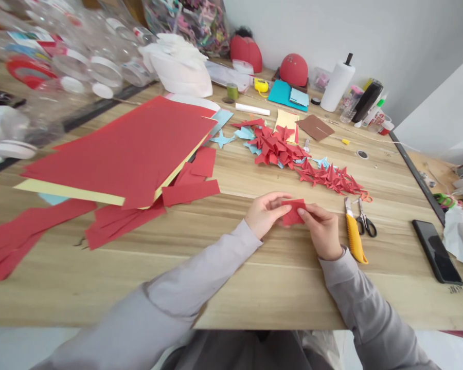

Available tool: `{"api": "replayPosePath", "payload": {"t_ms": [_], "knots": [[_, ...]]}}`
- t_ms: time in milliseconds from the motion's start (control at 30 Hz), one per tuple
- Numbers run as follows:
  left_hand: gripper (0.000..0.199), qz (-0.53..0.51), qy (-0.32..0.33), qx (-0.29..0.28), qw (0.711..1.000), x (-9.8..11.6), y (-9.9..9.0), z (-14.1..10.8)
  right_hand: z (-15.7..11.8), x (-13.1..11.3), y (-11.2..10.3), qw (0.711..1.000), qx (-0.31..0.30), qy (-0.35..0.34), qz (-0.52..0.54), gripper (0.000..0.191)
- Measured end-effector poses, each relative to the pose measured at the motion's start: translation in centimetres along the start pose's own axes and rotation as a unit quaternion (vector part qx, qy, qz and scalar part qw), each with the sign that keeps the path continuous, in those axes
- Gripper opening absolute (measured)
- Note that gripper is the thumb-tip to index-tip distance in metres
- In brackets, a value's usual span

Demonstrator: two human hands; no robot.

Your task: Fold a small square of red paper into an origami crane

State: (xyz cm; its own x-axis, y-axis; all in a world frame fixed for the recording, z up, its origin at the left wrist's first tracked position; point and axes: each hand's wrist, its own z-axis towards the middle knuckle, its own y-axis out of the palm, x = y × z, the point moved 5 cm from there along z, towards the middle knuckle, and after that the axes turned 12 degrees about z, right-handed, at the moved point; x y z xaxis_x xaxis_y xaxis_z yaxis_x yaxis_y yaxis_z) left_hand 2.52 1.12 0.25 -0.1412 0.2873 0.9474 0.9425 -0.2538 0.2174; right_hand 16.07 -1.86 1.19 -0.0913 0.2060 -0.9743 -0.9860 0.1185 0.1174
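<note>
Between my two hands is a small red paper piece (293, 213), roughly square, held just above the wooden table (231, 288). My left hand (268, 211) pinches its left side, thumb on top. At its right edge my right hand (322, 226) grips with thumb and fingertips. Beyond my hands lies a heap of red folded paper stars (275, 146), with a row of red stars (332, 177) to its right. A yellow utility knife (355, 236) and black-handled scissors (366, 221) rest right of my right hand.
A stack of red sheets (135, 149) covers the left, with red paper strips (191, 192) beside it. Plastic bottles (104, 72) crowd the far left. A black phone (437, 252) lies at the right. At the back stand a white paper roll (337, 85) and a yellow tape measure (261, 85).
</note>
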Motion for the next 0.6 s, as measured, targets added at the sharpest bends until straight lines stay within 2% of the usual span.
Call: {"api": "replayPosePath", "payload": {"t_ms": [100, 267, 333, 467, 600], "knots": [[0.040, 0.029, 0.025, -0.009, 0.999, 0.33, -0.11, 0.06, -0.02, 0.64, -0.14, 0.998, 0.003, 0.046, 0.030, 0.013], [0.014, 0.095, 0.058, 0.015, 0.994, 0.59, -0.51, 0.30, 0.04, 0.62, -0.19, 0.996, 0.006, 0.053, 0.067, 0.013], [0.013, 0.093, 0.050, 0.020, 0.994, 0.58, -0.59, 0.35, 0.08, 0.55, -0.11, 0.996, -0.001, 0.056, 0.076, 0.014], [0.022, 0.072, 0.008, -0.019, 0.997, 0.43, -0.34, 0.31, 0.16, 0.86, -0.22, 0.993, 0.004, 0.073, 0.097, 0.016], [0.019, 0.110, -0.011, -0.021, 0.994, 0.42, -0.62, 0.37, 0.12, 1.05, -0.12, 0.989, -0.023, 0.095, 0.113, 0.022]]}}
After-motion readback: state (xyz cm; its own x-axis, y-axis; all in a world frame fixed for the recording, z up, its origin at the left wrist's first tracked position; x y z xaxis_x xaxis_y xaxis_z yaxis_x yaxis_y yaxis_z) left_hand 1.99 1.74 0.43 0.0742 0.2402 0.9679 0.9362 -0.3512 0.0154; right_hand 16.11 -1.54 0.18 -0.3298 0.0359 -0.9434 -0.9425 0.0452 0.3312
